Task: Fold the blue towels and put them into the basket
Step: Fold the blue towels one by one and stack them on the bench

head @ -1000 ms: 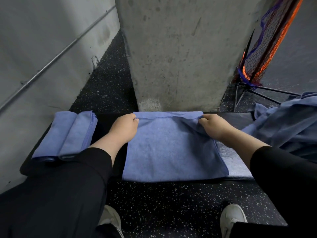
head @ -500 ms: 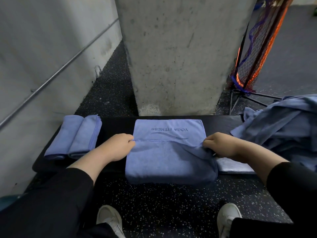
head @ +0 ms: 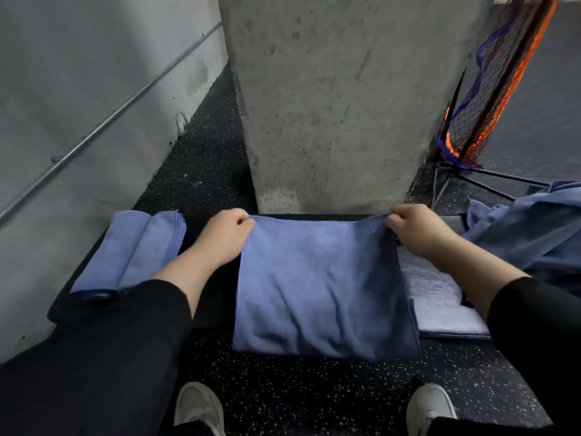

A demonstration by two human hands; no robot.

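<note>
The left hand [head: 224, 237] pinches the far left corner of the towel [head: 320, 284], fingers curled round the edge. The right hand [head: 416, 232] pinches the far right corner in the same way. Both hands sit at the far edge of the desk [head: 213, 297], just in front of the pillar [head: 339, 99].

The towel is blue and folded to a rectangle. It lies across the middle of the desk, and its near edge overhangs the near edge of the desk above the floor [head: 314, 394]. The surface shows shallow creases toward the near edge.

A stack [head: 132, 250] of folded blue towels lies at the left end of the desk, apart from the held towel. A pile [head: 534, 234] of unfolded blue towels lies at the right end. A pale flat cloth [head: 440, 303] lies on the desk between the held towel and the pile, partly under the towel's right edge.

The basket [head: 490, 99], of orange and dark mesh on a thin black frame, stands on the floor beyond the right end of the desk, beside the pillar. Two white shoes [head: 198, 407] rest on the floor below the desk.
</note>
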